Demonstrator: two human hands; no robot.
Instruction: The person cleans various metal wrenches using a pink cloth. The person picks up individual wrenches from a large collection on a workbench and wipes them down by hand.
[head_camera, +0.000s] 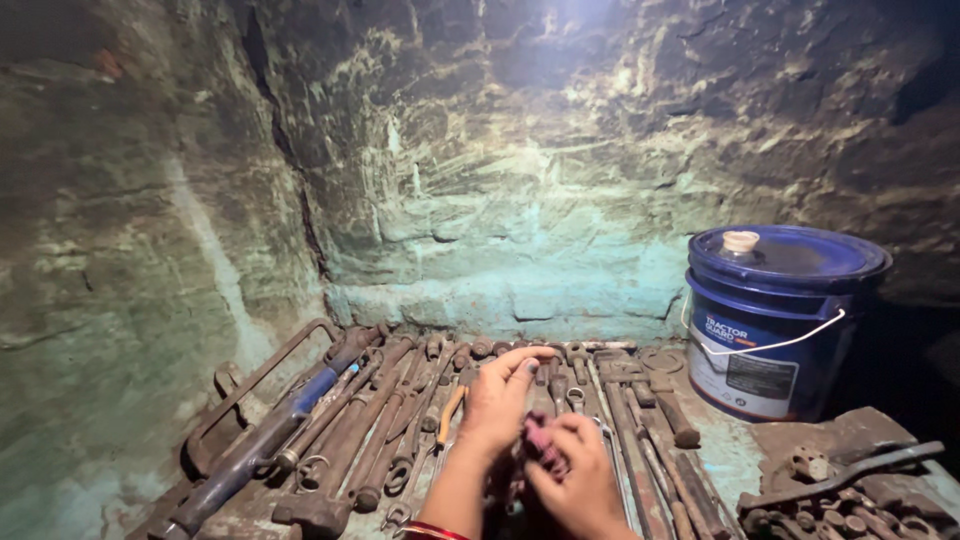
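Observation:
My left hand (497, 402) reaches forward over a row of rusty wrenches and spanners (400, 430), fingers stretched and apart, resting on or just above the tools. My right hand (572, 478) is closed around a small reddish-pink object (540, 436), perhaps a rag or a grip; its kind is unclear. A red bangle (432, 529) shows on the left wrist. Both hands are near the bottom middle of the view.
A long blue-handled tool (262, 440) lies at the left beside a metal frame handle (262, 375). A blue lidded bucket (772, 315) with a wire handle stands at the right. More rusty parts (840, 490) pile at the lower right. Rough stone walls (480, 180) close in behind.

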